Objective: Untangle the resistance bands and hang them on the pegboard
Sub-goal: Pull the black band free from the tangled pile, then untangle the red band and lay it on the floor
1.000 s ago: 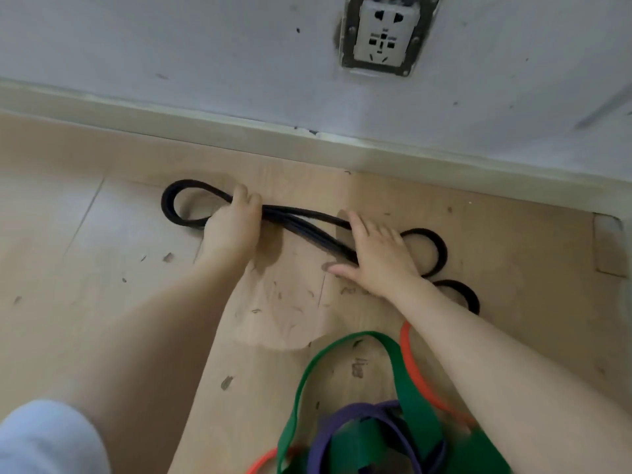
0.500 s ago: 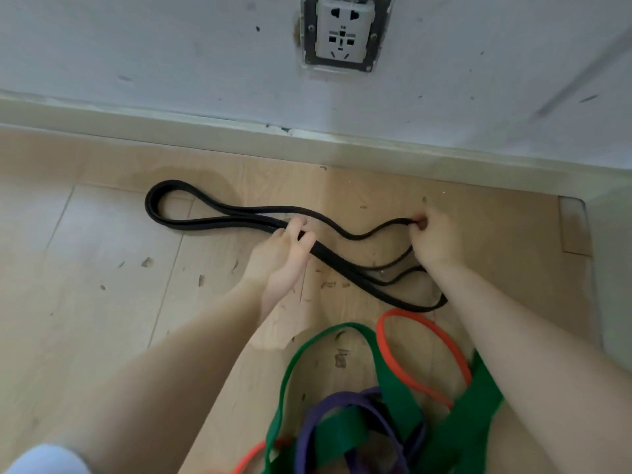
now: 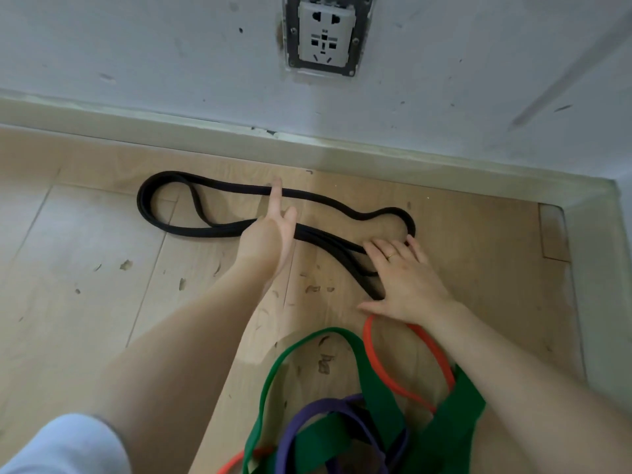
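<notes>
1. Two hands, one black band (image 3: 219, 230). The band lies loose on the wooden floor (image 3: 85, 268) near the skirting board (image 3: 376, 155), several strands looped at the left end, crossing in the middle and bending back at the right. Risk: strands laid over one another could be pulled tighter if both hands draw apart without first finding which strand lies on top.
2. Second lot: green band (image 3: 376, 371), orange band (image 3: 383, 371) and purple band (image 3: 318, 410), heaped together at the near edge, overlapping. Risk: the right forearm crosses over the orange loop; a sweep backward could drag it into the black one.
3. Pegboard: not in view. Hanging is judged a good way off; no band appears sorted yet.
4. Left hand (image 3: 270, 237): fingers straight and extended, edge-on to the camera, one fingertip reaching across the far strand, the heel near the bundled strands. Nothing appears pinched; whether it presses or merely touches cannot be told.
5. Right hand (image 3: 403, 275): spread flat, palm down, fingers fanned over the right bend of the black band, pressing it to the floor; a ring shows on one finger. Risk: rubber pinned this way could slip and snap back if tensioned.
6. Wall socket (image 3: 326, 35): above, well apart.
</notes>
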The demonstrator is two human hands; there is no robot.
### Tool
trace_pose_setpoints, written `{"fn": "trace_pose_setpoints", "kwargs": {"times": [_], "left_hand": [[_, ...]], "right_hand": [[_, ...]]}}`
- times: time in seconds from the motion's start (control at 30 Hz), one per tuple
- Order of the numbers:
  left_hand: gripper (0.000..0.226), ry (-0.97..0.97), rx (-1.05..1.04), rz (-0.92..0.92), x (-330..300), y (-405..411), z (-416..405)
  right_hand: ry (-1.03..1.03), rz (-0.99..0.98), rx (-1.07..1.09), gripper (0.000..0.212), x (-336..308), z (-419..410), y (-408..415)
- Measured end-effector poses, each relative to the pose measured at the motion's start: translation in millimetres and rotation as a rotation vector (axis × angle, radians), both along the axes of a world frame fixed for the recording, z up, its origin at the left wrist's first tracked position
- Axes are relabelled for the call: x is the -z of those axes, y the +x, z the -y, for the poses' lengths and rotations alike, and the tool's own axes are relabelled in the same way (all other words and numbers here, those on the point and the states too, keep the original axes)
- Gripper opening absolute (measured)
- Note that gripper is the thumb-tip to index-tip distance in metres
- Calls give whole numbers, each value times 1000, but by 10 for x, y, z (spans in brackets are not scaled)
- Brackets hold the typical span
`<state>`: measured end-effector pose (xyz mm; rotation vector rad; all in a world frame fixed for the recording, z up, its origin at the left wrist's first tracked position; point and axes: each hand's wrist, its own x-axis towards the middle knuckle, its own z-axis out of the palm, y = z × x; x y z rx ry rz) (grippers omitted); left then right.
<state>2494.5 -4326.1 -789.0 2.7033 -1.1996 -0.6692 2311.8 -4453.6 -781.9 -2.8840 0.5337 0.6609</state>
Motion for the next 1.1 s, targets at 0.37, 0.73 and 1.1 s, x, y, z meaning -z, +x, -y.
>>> {"fn": "trace_pose_setpoints", "kwargs": {"times": [0.37, 0.73, 1.1], "left_hand": [[52, 42, -44, 123, 2, 138, 223], [29, -199, 292, -198, -2, -756, -728], [32, -494, -8, -319, -1032, -1383, -1218]], "right_hand": [[-168, 153, 166, 31, 35, 342, 337], [233, 14, 232, 66, -364, -761, -612], [598, 563, 747, 15, -1331, -1177, -844]]}}
